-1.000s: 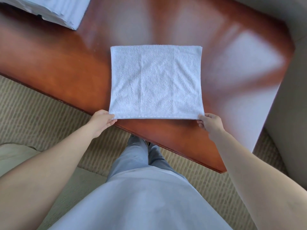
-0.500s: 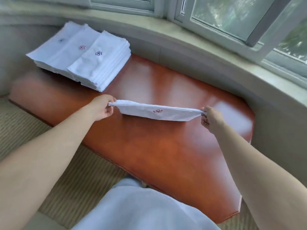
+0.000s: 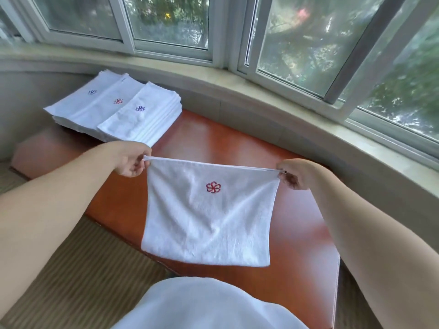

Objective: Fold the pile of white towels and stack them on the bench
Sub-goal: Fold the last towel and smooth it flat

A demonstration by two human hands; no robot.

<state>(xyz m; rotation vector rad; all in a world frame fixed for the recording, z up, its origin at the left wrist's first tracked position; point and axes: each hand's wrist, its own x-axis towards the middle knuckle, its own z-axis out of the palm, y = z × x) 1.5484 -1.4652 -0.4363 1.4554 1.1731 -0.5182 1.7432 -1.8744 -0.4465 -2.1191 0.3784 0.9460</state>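
White towel (image 3: 209,214) with a red flower emblem hangs in the air above a glossy reddish-brown tabletop (image 3: 237,143), stretched flat. The left hand (image 3: 130,160) pinches its top left corner; the right hand (image 3: 294,174) pinches the top right. A stack (image 3: 118,110) of folded towels lies at the tabletop's far left, below the windows (image 3: 297,43).

A white towel (image 3: 209,214) with a red flower emblem hangs above the reddish-brown bench (image 3: 297,233), stretched by its top corners. The left hand (image 3: 131,159) pinches one corner, the right hand (image 3: 295,173) the other. Stacks of folded towels (image 3: 123,110) sit at the bench's far left corner, below the window (image 3: 297,39).
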